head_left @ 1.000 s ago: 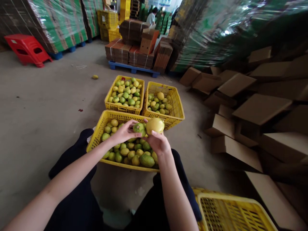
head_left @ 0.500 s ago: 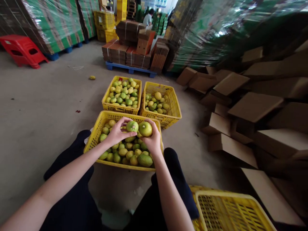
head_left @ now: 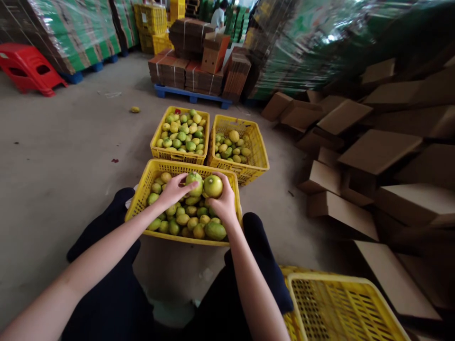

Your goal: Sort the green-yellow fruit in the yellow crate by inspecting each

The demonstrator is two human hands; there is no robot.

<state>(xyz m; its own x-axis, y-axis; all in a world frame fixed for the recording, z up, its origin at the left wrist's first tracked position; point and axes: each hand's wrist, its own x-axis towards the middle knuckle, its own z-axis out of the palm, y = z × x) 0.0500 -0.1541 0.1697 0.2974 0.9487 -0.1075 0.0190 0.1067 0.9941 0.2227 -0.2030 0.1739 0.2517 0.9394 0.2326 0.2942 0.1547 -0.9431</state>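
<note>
Above the near yellow crate (head_left: 140,201), my left hand (head_left: 175,191) grips a green fruit (head_left: 194,183), its thumb lying across the front. My right hand (head_left: 224,199) holds a yellow-green fruit (head_left: 213,186) right beside it. Many green and yellow fruits (head_left: 192,222) lie in the crate below both hands. Behind it stand two more yellow crates: the left one (head_left: 177,155) is full of fruit, while the right one (head_left: 261,147) has fruit mostly on its left side.
An upside-down or lidded yellow crate (head_left: 341,303) is at the lower right. Cardboard boxes (head_left: 380,149) pile up on the right. Bundled cardboard (head_left: 204,76) sits on a blue pallet (head_left: 194,96). A red stool (head_left: 30,68) stands far left; a person (head_left: 218,18) is in the background.
The left thumb has moved up over the front of the green fruit, which is turned differently. The right hand still holds its fruit. The view has shifted slightly.
</note>
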